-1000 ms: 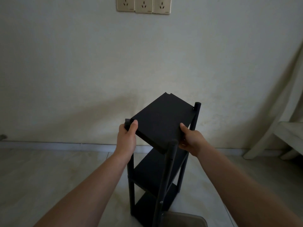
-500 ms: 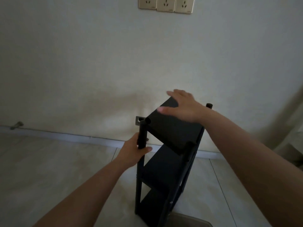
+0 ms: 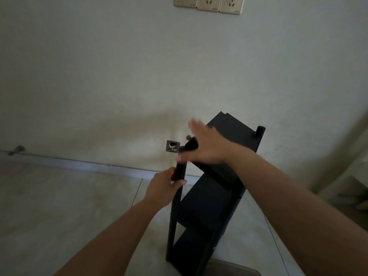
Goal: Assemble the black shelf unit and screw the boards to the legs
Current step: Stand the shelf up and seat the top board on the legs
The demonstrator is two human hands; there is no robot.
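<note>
- Near the far wall, on the pale tiled floor (image 3: 59,206), stands the tall narrow black shelf unit (image 3: 201,212), three flat boards stacked between round black legs, right in the middle of the view.
- My guess is it's fairly light but stiff and top-heavy, so it'll tip or rack sideways if you shove it high up. Matte finish probably isn't slippery.
- Best place to grab looks like a leg just below the top board, where the frame is rigid.
- That's where the left hand (image 3: 165,189) is: fingers curled round the near-left black leg (image 3: 175,206), thumb wrapped over it, a firm grip.
- Right hand (image 3: 209,145) is spread flat, fingers straight and blurred, over the left edge of the black top board (image 3: 233,134). Holding nothing, and I can't tell if it's actually touching the board.
- Far-right leg tip (image 3: 260,130) pokes up above the top board.
</note>
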